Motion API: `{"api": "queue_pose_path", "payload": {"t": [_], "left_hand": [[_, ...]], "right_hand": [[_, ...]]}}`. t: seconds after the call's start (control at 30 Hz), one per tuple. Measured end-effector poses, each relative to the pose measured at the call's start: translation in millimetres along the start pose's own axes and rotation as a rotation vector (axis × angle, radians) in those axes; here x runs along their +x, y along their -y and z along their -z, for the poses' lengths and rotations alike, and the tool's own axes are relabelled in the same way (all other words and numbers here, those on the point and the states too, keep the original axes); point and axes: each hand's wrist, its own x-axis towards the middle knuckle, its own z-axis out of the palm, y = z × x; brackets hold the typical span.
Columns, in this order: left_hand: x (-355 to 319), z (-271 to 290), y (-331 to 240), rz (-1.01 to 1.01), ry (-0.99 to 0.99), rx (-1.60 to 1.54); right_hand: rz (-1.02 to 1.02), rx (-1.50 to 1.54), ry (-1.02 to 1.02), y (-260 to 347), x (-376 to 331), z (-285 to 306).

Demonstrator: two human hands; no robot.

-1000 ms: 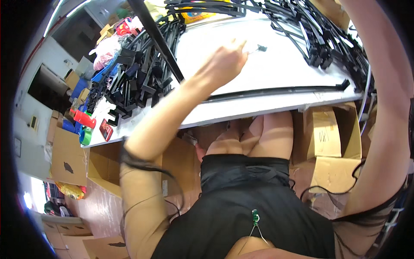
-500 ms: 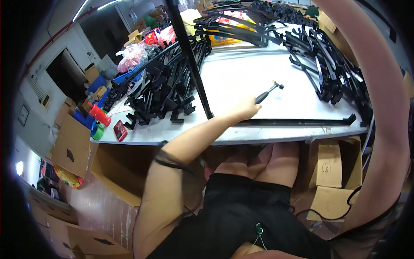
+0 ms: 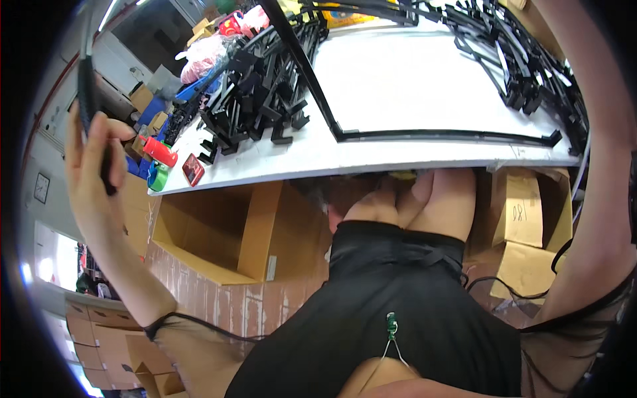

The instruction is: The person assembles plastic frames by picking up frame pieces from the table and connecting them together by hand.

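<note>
My left hand is raised at the far left, away from the table, with its fingers closed around a slim black bar that runs up past the hand. On the white table lies a black L-shaped frame, one leg along the front edge and the other running to the back. My right forearm goes up the right edge of the view, and its hand is out of sight.
Heaps of black plastic pieces cover the table's left part, with more at the right. A red roll, a green roll and a small red card sit at the left corner. Cardboard boxes stand under the table.
My left hand has left the table's front edge and swung up and out to the left, now gripping a black bar. The small tool on the table is no longer in sight.
</note>
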Motion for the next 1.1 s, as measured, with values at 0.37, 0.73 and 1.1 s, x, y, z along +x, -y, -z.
{"api": "queue_pose_path", "payload": {"t": [0.37,0.73,1.1], "left_hand": [[114,1,-31,-0.209,0.004,0.427],[141,13,-11,-0.010,0.034,0.483],[148,25,9,-0.136,0.071,0.339]], "right_hand": [[-0.114,-0.083,0.220,16,-2,14],[-0.045,0.013,0.136,4,-1,-7],[-0.026,0.030,0.157,11,3,-6]]}}
